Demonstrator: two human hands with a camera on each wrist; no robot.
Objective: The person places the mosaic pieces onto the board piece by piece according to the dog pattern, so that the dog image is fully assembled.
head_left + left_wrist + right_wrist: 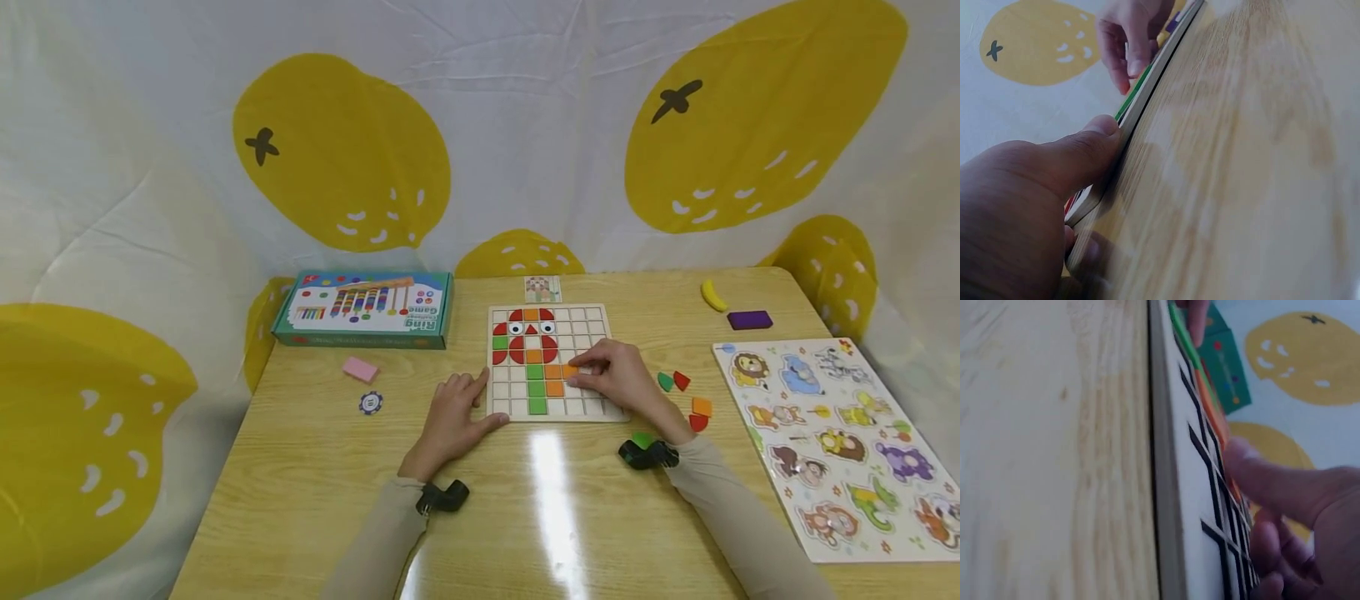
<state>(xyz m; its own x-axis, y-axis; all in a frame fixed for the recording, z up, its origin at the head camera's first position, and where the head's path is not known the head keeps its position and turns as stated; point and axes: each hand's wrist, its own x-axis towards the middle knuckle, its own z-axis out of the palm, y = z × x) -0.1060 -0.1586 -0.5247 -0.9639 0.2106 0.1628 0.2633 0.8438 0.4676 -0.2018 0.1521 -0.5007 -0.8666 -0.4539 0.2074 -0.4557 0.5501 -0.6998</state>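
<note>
Near the middle of the table lies a wooden grid board [592, 406] with red, green and orange tiles forming a figure with two round eyes. My right hand [621, 377] pinches an orange square tile [570, 371] between thumb and fingertips, low over the grid, beside other orange tiles [554, 388]. A column of green squares [537, 406] runs down to the board's near edge. At the near left corner my left hand [452, 421] rests with thumb [1100, 128] against the near edge and forefinger at the left edge.
Loose tiles [701, 406] lie right of the board, a green piece [642, 438] by my right wrist. A picture card [542, 289] sits behind the board. Around are a game box [360, 310], pink block [361, 369], chip [371, 402], banana [713, 295], purple block [750, 320] and animal puzzle [817, 421].
</note>
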